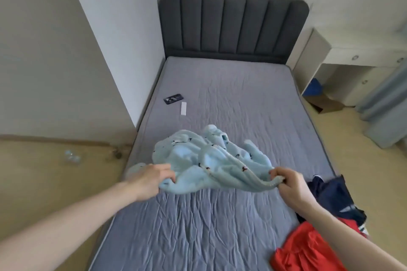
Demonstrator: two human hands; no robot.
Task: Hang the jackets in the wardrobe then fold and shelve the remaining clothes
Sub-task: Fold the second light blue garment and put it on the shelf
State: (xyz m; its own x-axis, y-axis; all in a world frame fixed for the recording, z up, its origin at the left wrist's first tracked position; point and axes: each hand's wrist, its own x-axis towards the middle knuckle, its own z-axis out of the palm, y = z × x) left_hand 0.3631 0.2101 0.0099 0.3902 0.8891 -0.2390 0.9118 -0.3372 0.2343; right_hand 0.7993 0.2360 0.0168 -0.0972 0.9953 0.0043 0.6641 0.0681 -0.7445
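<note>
Now my left hand [154,179] and right hand [288,185] each pinch an edge of the light blue fleece jacket [209,160], stretched over the grey mattress [220,226], beside red [308,248] and navy clothes [334,196]

A bed [220,99] with a wrinkled grey quilted cover and a dark grey padded headboard [233,26] stands with its left side close to a white wall. Near the left edge of the cover lies a dark phone [173,98], and just beside it a small white remote [183,108]. In the middle of the bed a rumpled light blue fleece jacket [209,158] with small dark prints and a zip rests on the cover, its near edge lifted off it. At the near right edge lie a dark navy garment [334,196] and a red garment [308,248], touching each other, the navy one hanging partly over the side.
</note>
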